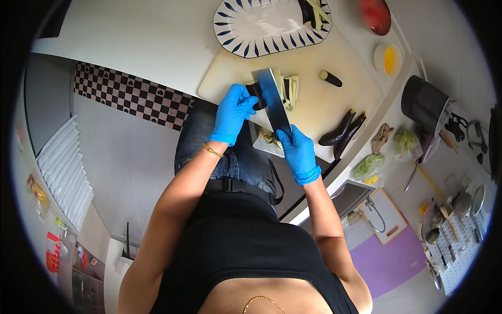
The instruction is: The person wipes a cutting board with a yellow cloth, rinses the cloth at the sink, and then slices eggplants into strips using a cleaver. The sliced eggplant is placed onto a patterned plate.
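Gloved in blue, my right hand (299,151) grips the handle of a broad cleaver (272,96), its blade slanting up and left over the cutting board (231,70). My left hand (234,114), in a matching glove, holds a dark eggplant piece (255,94) against the blade's left side. Part of that piece is hidden by fingers and blade. Just right of the blade lie cut eggplant strips (291,90). A short eggplant chunk (330,78) rests farther right on the board. Two whole eggplants (343,129) lie at the board's right edge.
An oval patterned platter (259,23) overlaps the board's far edge, with eggplant strips (313,13) at its right end. A red bowl (378,19) and a small bowl with yellow contents (387,59) stand far right. Below the counter edge sits a container of scraps (268,139).
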Tool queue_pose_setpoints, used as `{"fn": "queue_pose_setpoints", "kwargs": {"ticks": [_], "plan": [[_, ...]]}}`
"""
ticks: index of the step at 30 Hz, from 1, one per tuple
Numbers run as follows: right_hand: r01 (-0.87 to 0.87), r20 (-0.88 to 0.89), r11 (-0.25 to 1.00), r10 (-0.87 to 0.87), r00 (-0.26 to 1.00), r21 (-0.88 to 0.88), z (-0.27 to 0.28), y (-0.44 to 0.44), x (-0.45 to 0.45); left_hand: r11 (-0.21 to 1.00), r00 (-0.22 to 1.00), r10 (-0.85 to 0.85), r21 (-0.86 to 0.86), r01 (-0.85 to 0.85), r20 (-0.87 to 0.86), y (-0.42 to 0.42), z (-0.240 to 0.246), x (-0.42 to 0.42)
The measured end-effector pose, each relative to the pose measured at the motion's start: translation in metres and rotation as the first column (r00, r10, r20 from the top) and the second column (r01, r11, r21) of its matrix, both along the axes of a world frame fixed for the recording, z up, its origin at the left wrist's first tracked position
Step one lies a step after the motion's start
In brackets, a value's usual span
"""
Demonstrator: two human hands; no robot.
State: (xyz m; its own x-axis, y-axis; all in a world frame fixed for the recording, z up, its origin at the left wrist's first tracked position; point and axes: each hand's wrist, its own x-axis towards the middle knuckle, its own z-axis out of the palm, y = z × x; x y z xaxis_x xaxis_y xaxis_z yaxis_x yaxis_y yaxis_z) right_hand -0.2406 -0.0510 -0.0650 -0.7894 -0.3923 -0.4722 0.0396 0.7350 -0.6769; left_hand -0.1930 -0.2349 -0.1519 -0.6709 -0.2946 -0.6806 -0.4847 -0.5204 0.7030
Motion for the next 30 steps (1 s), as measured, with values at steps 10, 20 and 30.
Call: {"fn": "queue_pose_setpoints", "kwargs": {"ticks": [10,20,30], "plan": [[-0.173,-0.066,0.973,0.184,0.981,0.15,0.001,-0.023,-0.015,1.0,1.0,-0.001,-0.001,0.001,0.014,0.0,-0.001,0.0],[-0.31,-0.25,0.912,0.377,0.892,0.27,-0.017,-0.036,-0.011,1.0,1.0,0.016,-0.018,-0.015,0.019,0.0,0.006,0.0],[-0.238,-0.383,0.95,0.3,0.874,0.202,-0.046,-0.031,0.01,0.998,1.0,0.016,-0.068,-0.015,0.013,0.003,-0.001,0.01]]}}
